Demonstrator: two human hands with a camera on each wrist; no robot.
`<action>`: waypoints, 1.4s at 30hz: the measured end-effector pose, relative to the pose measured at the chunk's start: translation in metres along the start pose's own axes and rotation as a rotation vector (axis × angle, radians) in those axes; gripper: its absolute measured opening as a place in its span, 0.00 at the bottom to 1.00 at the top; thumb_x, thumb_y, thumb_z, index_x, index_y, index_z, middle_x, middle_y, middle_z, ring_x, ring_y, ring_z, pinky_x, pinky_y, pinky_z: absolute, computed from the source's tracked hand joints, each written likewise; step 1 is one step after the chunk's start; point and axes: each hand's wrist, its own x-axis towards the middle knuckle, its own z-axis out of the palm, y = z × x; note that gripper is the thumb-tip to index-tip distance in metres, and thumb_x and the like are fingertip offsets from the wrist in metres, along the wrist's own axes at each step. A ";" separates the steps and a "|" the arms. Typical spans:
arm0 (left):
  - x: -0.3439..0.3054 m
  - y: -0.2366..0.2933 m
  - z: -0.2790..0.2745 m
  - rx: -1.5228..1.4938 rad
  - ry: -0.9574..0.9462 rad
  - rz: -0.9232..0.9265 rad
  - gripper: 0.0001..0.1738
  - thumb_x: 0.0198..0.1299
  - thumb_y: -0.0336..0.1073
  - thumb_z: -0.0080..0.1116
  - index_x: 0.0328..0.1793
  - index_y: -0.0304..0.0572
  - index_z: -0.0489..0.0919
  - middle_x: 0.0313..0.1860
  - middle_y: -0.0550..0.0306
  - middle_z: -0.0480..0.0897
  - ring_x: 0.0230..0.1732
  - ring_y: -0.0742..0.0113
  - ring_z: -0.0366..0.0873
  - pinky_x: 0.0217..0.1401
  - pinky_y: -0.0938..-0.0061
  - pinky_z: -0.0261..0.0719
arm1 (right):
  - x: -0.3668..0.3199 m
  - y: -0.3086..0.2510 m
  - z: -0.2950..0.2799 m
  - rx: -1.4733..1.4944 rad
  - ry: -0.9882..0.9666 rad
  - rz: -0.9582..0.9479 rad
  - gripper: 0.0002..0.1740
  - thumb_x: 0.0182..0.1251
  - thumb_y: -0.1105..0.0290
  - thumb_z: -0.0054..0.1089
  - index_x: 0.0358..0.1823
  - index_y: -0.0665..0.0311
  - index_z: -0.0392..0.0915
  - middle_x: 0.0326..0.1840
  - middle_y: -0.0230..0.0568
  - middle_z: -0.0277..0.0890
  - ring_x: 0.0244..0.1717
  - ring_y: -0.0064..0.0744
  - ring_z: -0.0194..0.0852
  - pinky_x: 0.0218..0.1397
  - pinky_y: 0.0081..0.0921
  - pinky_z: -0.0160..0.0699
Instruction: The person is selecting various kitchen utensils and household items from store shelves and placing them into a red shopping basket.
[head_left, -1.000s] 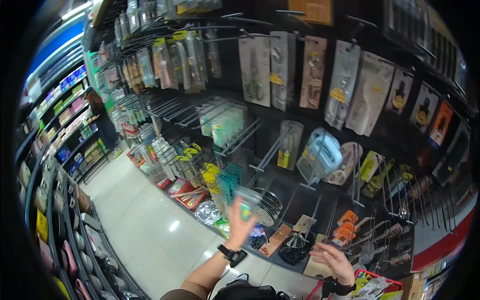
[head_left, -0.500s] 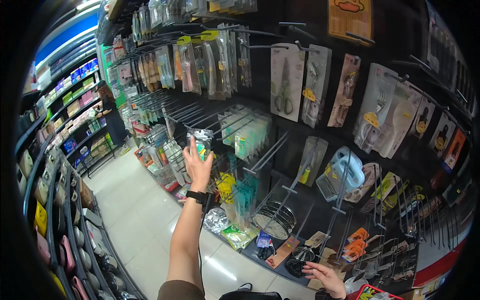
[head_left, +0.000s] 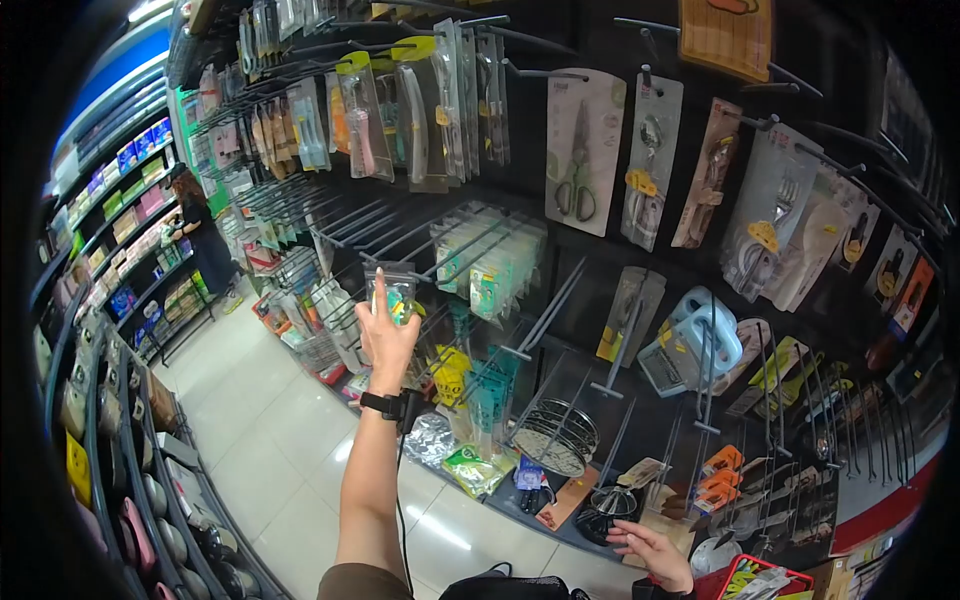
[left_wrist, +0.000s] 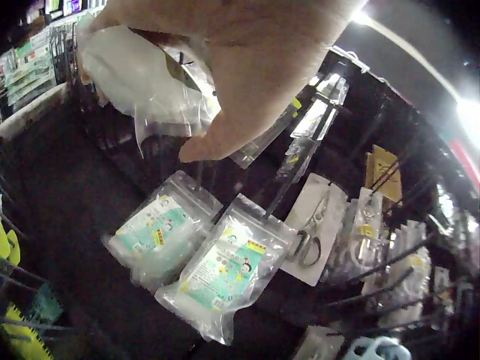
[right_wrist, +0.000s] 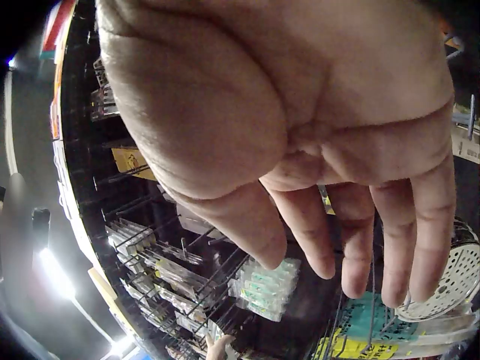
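Note:
My left hand (head_left: 388, 342) is raised at the hooks left of centre. It holds a clear zip bag (head_left: 402, 292) with a green and yellow label, the index finger pointing upward along it. In the left wrist view, the thumb and fingers grip this bag (left_wrist: 139, 75), and its contents look whitish. Similar green-labelled bags (left_wrist: 232, 266) hang on hooks just beside it. Low at the right, my right hand (head_left: 652, 555) holds nothing. Its fingers extend loosely in the right wrist view, near a wire whisk (head_left: 612, 500) in the head view.
Long metal hooks (head_left: 545, 310) jut out from the black display wall. Packaged scissors (head_left: 585, 150) and cutlery hang above. Round perforated steamer racks (head_left: 555, 437) hang lower down. A red basket (head_left: 800, 578) with goods is at bottom right. Another person (head_left: 195, 235) stands down the aisle.
The left hand has moved up and left with the bag, from low over the racks to the hooks, then stayed nearly still. The right hand stays low, its fingers still loose.

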 end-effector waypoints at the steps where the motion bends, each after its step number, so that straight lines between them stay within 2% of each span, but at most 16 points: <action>1: 0.002 0.000 -0.002 -0.003 -0.004 0.001 0.52 0.39 0.39 0.65 0.75 0.70 0.53 0.43 0.46 0.65 0.37 0.46 0.74 0.41 0.56 0.76 | 0.002 -0.002 0.003 0.006 0.007 0.001 0.22 0.74 0.70 0.41 0.65 0.72 0.61 0.61 0.51 0.68 0.62 0.40 0.68 0.59 0.31 0.70; 8: 0.019 -0.009 -0.007 0.077 -0.179 0.028 0.54 0.37 0.41 0.65 0.75 0.69 0.52 0.42 0.47 0.64 0.39 0.47 0.74 0.40 0.58 0.75 | 0.011 0.003 0.015 0.033 0.034 -0.009 0.21 0.73 0.70 0.42 0.65 0.71 0.62 0.59 0.48 0.70 0.60 0.34 0.69 0.59 0.26 0.69; 18: 0.046 -0.014 0.093 -0.007 -0.169 0.114 0.57 0.39 0.45 0.71 0.76 0.66 0.50 0.55 0.44 0.64 0.53 0.43 0.70 0.50 0.52 0.72 | -0.004 0.013 0.029 -0.008 0.188 -0.042 0.22 0.73 0.68 0.45 0.66 0.67 0.63 0.58 0.44 0.72 0.59 0.31 0.70 0.57 0.24 0.70; 20: 0.048 -0.018 0.113 -0.100 -0.110 0.200 0.50 0.38 0.44 0.71 0.71 0.45 0.59 0.44 0.36 0.75 0.49 0.42 0.72 0.54 0.56 0.70 | -0.018 0.009 0.034 0.010 0.241 -0.032 0.23 0.73 0.67 0.46 0.66 0.66 0.63 0.58 0.43 0.72 0.60 0.30 0.69 0.59 0.24 0.69; 23: 0.050 0.000 0.112 -0.420 -0.216 0.245 0.34 0.38 0.36 0.71 0.54 0.31 0.71 0.40 0.45 0.79 0.43 0.55 0.75 0.55 0.62 0.70 | -0.044 0.010 0.037 0.089 0.329 -0.011 0.24 0.73 0.62 0.46 0.66 0.65 0.63 0.58 0.42 0.72 0.62 0.30 0.67 0.61 0.27 0.68; 26: 0.038 0.004 0.124 -0.363 0.028 0.365 0.32 0.41 0.34 0.70 0.54 0.25 0.74 0.43 0.43 0.82 0.42 0.52 0.80 0.49 0.61 0.74 | -0.071 0.032 0.032 -0.013 0.419 -0.042 0.25 0.73 0.57 0.44 0.66 0.62 0.64 0.58 0.42 0.72 0.60 0.29 0.68 0.60 0.28 0.69; 27: 0.056 -0.048 0.172 -0.354 0.031 0.584 0.37 0.43 0.36 0.70 0.59 0.24 0.69 0.44 0.41 0.81 0.47 0.52 0.79 0.51 0.59 0.73 | -0.082 0.045 0.031 0.019 0.477 -0.051 0.26 0.73 0.56 0.45 0.65 0.63 0.64 0.57 0.41 0.73 0.59 0.29 0.69 0.57 0.28 0.71; 28: 0.050 -0.051 0.170 -0.437 0.051 0.553 0.42 0.43 0.41 0.71 0.63 0.27 0.66 0.44 0.38 0.80 0.47 0.48 0.78 0.50 0.59 0.74 | -0.095 0.052 0.029 0.055 0.518 -0.030 0.25 0.73 0.59 0.45 0.66 0.66 0.64 0.59 0.41 0.71 0.60 0.29 0.68 0.58 0.27 0.70; 31: 0.033 -0.077 0.181 0.061 0.061 0.197 0.44 0.49 0.59 0.64 0.66 0.39 0.67 0.50 0.35 0.77 0.47 0.39 0.75 0.49 0.54 0.73 | -0.132 0.081 0.022 0.131 0.670 -0.003 0.26 0.71 0.55 0.48 0.65 0.63 0.66 0.55 0.39 0.73 0.56 0.26 0.69 0.56 0.26 0.71; 32: 0.028 -0.100 0.187 0.077 0.247 0.394 0.38 0.53 0.54 0.62 0.67 0.42 0.67 0.52 0.37 0.76 0.49 0.38 0.74 0.51 0.54 0.72 | -0.143 0.085 0.020 0.153 0.716 0.007 0.26 0.71 0.55 0.49 0.64 0.63 0.66 0.55 0.38 0.73 0.56 0.26 0.69 0.56 0.25 0.71; 34: -0.017 -0.100 0.166 -0.246 -0.042 0.134 0.22 0.60 0.36 0.56 0.62 0.41 0.72 0.54 0.41 0.75 0.51 0.48 0.75 0.53 0.63 0.74 | -0.168 0.107 0.010 0.215 0.804 0.025 0.26 0.71 0.56 0.49 0.65 0.62 0.66 0.53 0.36 0.73 0.55 0.25 0.69 0.55 0.24 0.71; 35: -0.036 -0.106 0.156 -0.163 -0.110 0.204 0.16 0.62 0.33 0.50 0.55 0.38 0.77 0.48 0.45 0.78 0.48 0.53 0.77 0.52 0.67 0.75 | -0.180 0.115 0.006 0.238 0.870 0.026 0.25 0.71 0.56 0.49 0.64 0.62 0.66 0.53 0.36 0.74 0.54 0.25 0.70 0.54 0.24 0.71; 36: -0.060 -0.102 0.147 -0.211 -0.218 0.010 0.14 0.63 0.32 0.47 0.50 0.37 0.79 0.39 0.48 0.81 0.45 0.55 0.79 0.52 0.68 0.76 | -0.194 0.122 -0.001 0.261 0.934 0.026 0.25 0.71 0.56 0.49 0.64 0.62 0.67 0.52 0.36 0.74 0.53 0.24 0.71 0.54 0.24 0.71; 38: -0.105 -0.102 0.132 -0.169 -0.416 -0.004 0.10 0.60 0.30 0.44 0.35 0.38 0.79 0.28 0.54 0.78 0.31 0.61 0.76 0.37 0.69 0.74 | -0.218 0.145 -0.020 0.331 1.041 0.047 0.24 0.71 0.57 0.50 0.62 0.63 0.68 0.51 0.35 0.75 0.51 0.24 0.72 0.52 0.23 0.72; 40: -0.157 -0.120 0.149 -0.331 -0.456 -0.048 0.10 0.61 0.32 0.42 0.30 0.40 0.73 0.18 0.60 0.68 0.19 0.71 0.59 0.24 0.72 0.61 | -0.239 0.164 -0.041 0.356 1.215 0.023 0.15 0.71 0.60 0.46 0.44 0.64 0.76 0.40 0.32 0.77 0.40 0.24 0.76 0.44 0.21 0.74; 42: -0.207 -0.120 0.146 -0.575 -0.656 -0.112 0.10 0.60 0.33 0.46 0.30 0.35 0.75 0.15 0.63 0.67 0.17 0.74 0.59 0.20 0.76 0.58 | -0.257 0.216 -0.076 0.175 1.518 0.115 0.16 0.68 0.60 0.49 0.32 0.66 0.76 0.27 0.37 0.77 0.25 0.23 0.73 0.29 0.26 0.73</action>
